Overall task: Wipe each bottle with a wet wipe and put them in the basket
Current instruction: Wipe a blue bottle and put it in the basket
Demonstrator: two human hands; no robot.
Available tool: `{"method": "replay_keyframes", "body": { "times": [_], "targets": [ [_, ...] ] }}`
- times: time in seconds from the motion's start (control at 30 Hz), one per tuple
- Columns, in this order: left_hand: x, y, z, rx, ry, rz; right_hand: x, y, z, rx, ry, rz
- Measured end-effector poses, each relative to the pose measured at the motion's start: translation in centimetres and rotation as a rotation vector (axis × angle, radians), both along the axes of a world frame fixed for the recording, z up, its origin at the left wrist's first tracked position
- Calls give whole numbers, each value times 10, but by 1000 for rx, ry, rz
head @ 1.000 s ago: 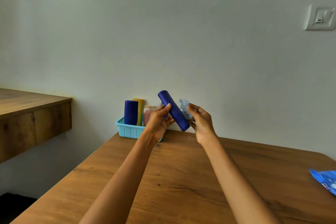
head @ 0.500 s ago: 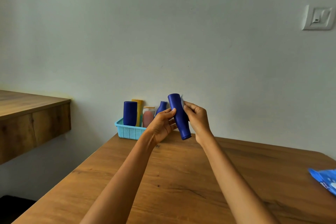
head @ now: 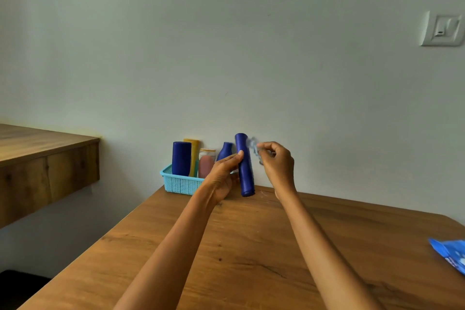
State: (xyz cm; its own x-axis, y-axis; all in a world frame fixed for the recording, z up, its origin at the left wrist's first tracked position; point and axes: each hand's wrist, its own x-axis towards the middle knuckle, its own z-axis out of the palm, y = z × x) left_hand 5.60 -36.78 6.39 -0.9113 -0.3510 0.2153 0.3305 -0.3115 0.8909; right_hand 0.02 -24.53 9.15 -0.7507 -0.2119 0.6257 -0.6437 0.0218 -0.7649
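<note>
Since a second ago your tall blue bottle has swung from a slant to near upright, and your right hand has pulled off it toward 3 o'clock. Your left hand holds the bottle, fingers lightly curled on its side. Your right hand's fingers pinch the crumpled wet wipe just beside the bottle's top. Behind your left hand at 9 o'clock, the teal basket sits on the bench against the wall, holding a blue bottle, yellow bottle, pink bottle and another blue one. Wipe packet at bench's right edge.
</note>
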Motion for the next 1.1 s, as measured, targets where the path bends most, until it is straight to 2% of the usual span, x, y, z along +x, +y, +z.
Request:
{"method": "replay_keyframes", "body": {
  "times": [0.1, 0.23, 0.43, 0.77, 0.93, 1.1],
  "targets": [
    [-1, 5, -2, -16, -34, -46, -2, 1, 2, -67, 50, 53],
    [-3, 11, 7, 16, 7, -46, 5, -6, -4, 17, 56, 252],
    [5, -3, 10, 196, 13, 83, 11, -13, -16, 213, 231, 219],
    [8, -14, 11, 310, -36, 129, 4, -5, -19, 279, 503, 117],
    [6, -12, 10, 223, -80, 92, 3, -9, -22, 282, 469, 192],
    [3, 1, 7, 90, -101, -30, -3, 0, -17, 225, 415, 156]
  ]
}}
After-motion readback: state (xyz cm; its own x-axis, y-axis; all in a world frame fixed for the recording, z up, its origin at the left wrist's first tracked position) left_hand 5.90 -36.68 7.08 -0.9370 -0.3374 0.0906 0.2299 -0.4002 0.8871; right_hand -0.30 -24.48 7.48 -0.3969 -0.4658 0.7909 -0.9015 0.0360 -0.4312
